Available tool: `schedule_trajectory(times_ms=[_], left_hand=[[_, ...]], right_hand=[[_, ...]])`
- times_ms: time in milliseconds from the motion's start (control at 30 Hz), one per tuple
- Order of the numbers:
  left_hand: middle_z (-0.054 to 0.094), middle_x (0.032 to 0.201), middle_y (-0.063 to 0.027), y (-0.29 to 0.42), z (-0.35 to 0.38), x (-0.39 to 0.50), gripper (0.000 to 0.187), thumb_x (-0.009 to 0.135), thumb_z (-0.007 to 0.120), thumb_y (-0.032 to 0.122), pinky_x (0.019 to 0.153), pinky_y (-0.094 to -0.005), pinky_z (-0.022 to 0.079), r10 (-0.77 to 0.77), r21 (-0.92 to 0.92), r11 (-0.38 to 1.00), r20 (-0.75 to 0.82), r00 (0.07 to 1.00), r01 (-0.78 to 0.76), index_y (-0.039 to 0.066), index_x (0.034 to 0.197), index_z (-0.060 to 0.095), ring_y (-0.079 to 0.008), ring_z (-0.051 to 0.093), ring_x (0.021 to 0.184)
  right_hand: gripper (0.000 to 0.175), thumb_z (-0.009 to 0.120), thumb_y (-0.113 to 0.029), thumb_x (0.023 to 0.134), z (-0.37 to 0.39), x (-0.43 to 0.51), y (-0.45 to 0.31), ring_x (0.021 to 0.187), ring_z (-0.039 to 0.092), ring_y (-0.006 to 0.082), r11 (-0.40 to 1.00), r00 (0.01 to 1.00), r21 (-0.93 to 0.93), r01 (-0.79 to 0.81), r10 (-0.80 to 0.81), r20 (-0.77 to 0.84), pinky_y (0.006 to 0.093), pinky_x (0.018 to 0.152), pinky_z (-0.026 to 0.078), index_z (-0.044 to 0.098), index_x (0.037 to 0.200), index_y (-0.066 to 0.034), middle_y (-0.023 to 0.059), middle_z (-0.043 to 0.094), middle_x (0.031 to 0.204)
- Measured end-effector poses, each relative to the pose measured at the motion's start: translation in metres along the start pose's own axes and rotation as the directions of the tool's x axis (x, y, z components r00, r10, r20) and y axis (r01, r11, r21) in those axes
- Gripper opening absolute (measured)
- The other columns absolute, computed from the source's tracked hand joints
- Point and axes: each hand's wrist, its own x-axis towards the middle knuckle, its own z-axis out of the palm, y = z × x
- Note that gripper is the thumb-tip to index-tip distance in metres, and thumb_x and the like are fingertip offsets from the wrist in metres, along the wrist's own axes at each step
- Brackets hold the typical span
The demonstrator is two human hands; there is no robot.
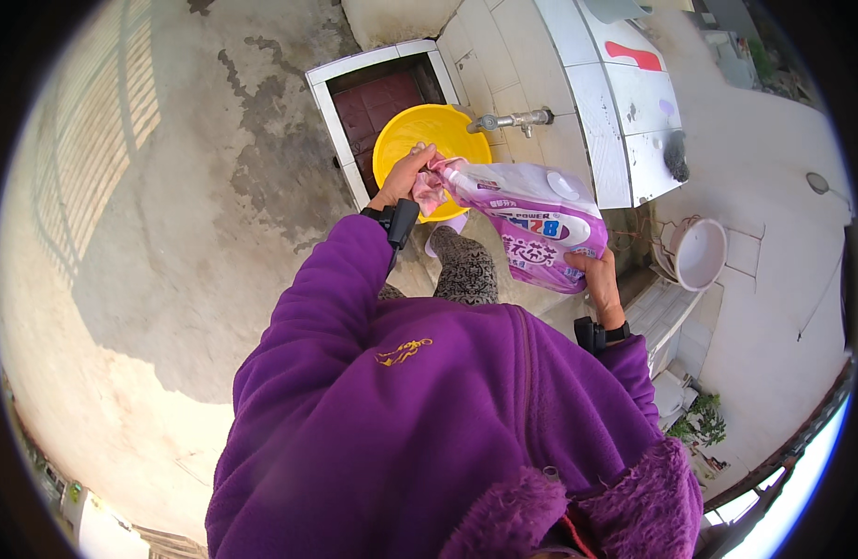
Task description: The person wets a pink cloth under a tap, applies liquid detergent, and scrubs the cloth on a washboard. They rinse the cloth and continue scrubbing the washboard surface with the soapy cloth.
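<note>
A pink cloth [429, 192] is gripped in my left hand [405, 175], above the near part of a yellow plastic basin [429, 129]. My right hand [599, 276] holds the bottom end of a large purple and white laundry detergent pouch [540, 220]. The pouch lies tilted, with its white spout pointing left at the cloth. Whether the spout touches the cloth and whether liquid flows, I cannot tell. The basin stands partly over a white-tiled floor trough with a dark red bottom [369, 101].
A metal tap [509, 121] juts from the tiled wall over the basin's right rim. On the tiled counter [642, 98] lie a red object [633, 56] and a dark scourer [675, 156]. A pale basin [701, 255] stands at the right. The concrete floor [212, 175] has wet patches.
</note>
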Motion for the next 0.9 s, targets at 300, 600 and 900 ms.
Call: schedule_trajectory(times_ms=[300, 600, 900], left_hand=[[0.066, 0.094, -0.0071, 0.034, 0.014, -0.005, 0.022, 0.103, 0.055, 0.024, 0.079, -0.0302, 0.056, 0.065, 0.073, 0.995, 0.027, 0.998, -0.067, 0.003, 0.099, 0.061, -0.0160, 0.066, 0.086], [0.068, 0.106, -0.0081, 0.030, 0.018, 0.004, 0.020, 0.100, 0.058, 0.014, 0.089, -0.0292, 0.054, 0.038, 0.350, 0.934, 0.087, 0.995, -0.066, -0.001, 0.112, 0.064, -0.0166, 0.067, 0.096], [0.066, 0.109, -0.0095, 0.018, 0.032, 0.001, 0.033, 0.092, 0.065, 0.002, 0.088, -0.0299, 0.056, 0.055, 0.350, 0.933, 0.086, 0.995, -0.082, 0.001, 0.125, 0.060, -0.0178, 0.067, 0.097]], right_hand=[[0.053, 0.073, -0.002, 0.080, 0.011, 0.008, 0.059, 0.105, 0.065, 0.0209, 0.884, 0.989, 0.464, 0.062, -0.117, 0.091, 0.0342, 0.095, 0.051, 0.056, 0.130, 0.0002, 0.0087, 0.068, 0.117], [0.055, 0.072, -0.009, 0.087, -0.014, 0.017, 0.013, 0.119, 0.059, 0.0239, 0.457, 0.922, 0.812, 0.362, -0.304, -0.241, 0.0393, 0.106, 0.046, 0.051, 0.136, -0.0027, 0.0085, 0.061, 0.131], [0.042, 0.071, -0.017, 0.093, -0.061, 0.142, -0.084, 0.110, 0.060, 0.0180, 0.423, 0.783, 0.659, 0.622, -0.331, -0.527, 0.0349, 0.098, 0.046, 0.053, 0.130, -0.0058, 0.0040, 0.062, 0.122]])
